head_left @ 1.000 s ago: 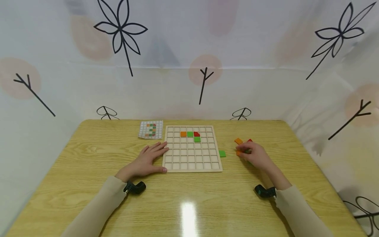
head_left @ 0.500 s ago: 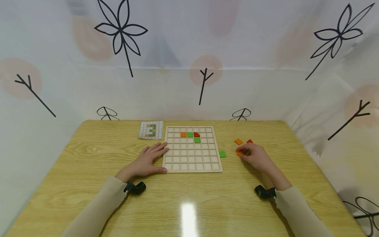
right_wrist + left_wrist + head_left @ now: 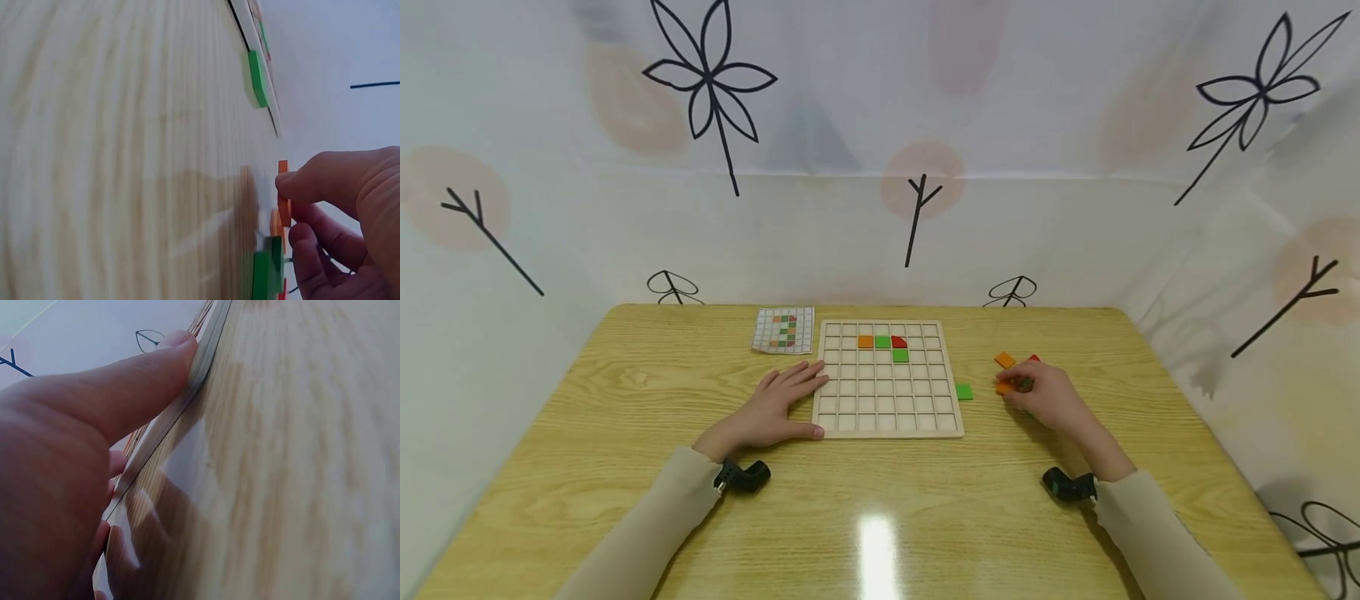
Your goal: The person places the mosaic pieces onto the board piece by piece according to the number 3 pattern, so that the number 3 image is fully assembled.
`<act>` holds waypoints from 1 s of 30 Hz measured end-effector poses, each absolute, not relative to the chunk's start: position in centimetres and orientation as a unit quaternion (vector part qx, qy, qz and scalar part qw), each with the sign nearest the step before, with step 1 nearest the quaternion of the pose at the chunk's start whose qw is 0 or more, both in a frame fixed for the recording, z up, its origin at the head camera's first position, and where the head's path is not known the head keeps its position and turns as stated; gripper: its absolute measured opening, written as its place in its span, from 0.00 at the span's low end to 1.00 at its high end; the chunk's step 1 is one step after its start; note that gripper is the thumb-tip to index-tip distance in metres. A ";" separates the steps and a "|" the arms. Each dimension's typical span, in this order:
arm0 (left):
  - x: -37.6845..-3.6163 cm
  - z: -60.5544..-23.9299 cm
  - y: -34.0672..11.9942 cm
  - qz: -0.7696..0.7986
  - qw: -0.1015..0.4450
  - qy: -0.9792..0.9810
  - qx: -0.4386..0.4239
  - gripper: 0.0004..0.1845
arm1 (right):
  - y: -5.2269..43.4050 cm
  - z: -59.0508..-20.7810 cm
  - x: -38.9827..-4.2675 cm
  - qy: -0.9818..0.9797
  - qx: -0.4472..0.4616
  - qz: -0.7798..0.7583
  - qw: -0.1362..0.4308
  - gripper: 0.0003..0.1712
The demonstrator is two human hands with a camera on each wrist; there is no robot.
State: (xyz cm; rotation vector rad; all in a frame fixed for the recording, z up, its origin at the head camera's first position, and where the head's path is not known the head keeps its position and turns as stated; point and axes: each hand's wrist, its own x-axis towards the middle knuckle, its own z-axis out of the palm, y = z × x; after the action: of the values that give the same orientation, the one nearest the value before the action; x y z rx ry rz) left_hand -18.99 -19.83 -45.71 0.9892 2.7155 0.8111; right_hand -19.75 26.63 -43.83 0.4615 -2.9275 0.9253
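Observation:
A wooden grid board (image 3: pixel 886 400) lies on the table, with an orange tile (image 3: pixel 866 342), two green tiles and a red tile with one rounded corner (image 3: pixel 898 342) in its cells. My left hand (image 3: pixel 767 412) rests along the board's left edge, fingers spread and thumb (image 3: pixel 156 372) at the near corner. To the right of the board, my right hand (image 3: pixel 1043 392) pinches an orange square tile (image 3: pixel 284 194) between thumb and fingers. That tile looks slightly raised in the right wrist view. Green tiles (image 3: pixel 261 275) beneath and beside this hand are partly hidden.
A paper card (image 3: pixel 782 331) printed with a coloured grid pattern lies left of the board. One loose green tile (image 3: pixel 964 392) sits against the board's right edge. Another orange tile (image 3: pixel 1004 359) and a red piece (image 3: pixel 1034 358) lie beyond my right hand. A patterned cloth hangs behind the table.
The right hand stays at the loose tiles, its fingers shifting only slightly around the orange tile. The left hand has not moved, and the tiles in the board are the same.

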 end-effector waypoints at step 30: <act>-18.9 -45.8 -19.8 0.274 0.067 0.900 0.331 0.46 | 18.1 -43.6 -22.1 -0.909 0.218 0.355 -0.011 0.13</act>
State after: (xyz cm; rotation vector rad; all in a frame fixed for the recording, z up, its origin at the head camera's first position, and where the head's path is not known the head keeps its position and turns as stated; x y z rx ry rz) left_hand -18.92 -19.79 -45.81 0.9979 2.7133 0.8269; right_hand -22.09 18.10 -43.65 0.6893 -2.8755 1.1241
